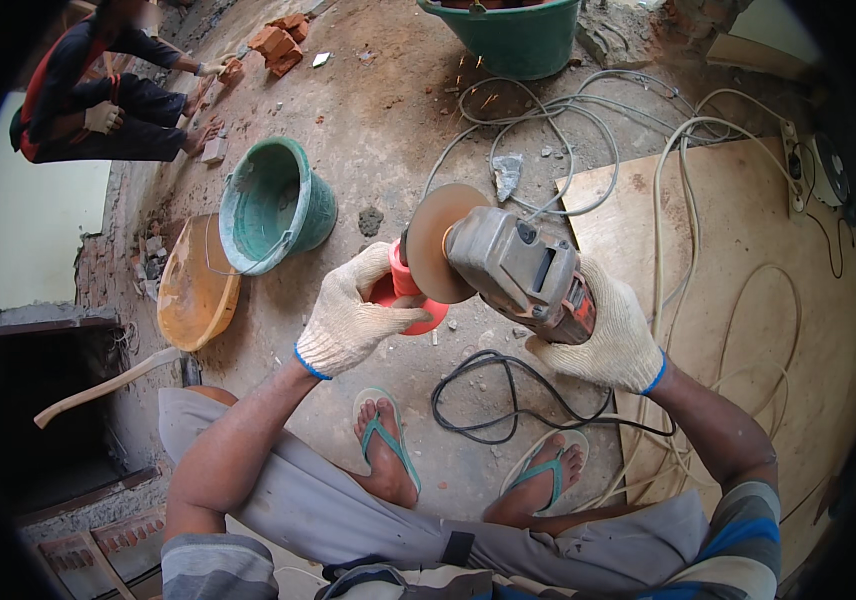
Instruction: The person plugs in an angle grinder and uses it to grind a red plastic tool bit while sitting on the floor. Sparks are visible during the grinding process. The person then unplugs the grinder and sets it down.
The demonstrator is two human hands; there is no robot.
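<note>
My right hand [603,335], in a cream knitted glove, is wrapped round the body of an angle grinder [518,265]. The grinder's thin brown disc [441,240] faces left, and a few orange sparks fly beyond it. My left hand [356,315], gloved alike, grips what looks like a chisel [401,268] with a red handle and a round red hand guard. Its dark metal end meets or nearly meets the disc's left edge; the disc and my fingers hide the rest. A black cord [488,400] lies coiled on the ground below the grinder.
A green bucket [313,215] and a yellow basin [173,290] stand left, near a wooden-handled tool [108,385]. A large green tub [508,45] is ahead. Grey cables [588,110] loop over the floor and a plywood sheet [738,250]. Far left, another person [98,90] squats by bricks [278,42].
</note>
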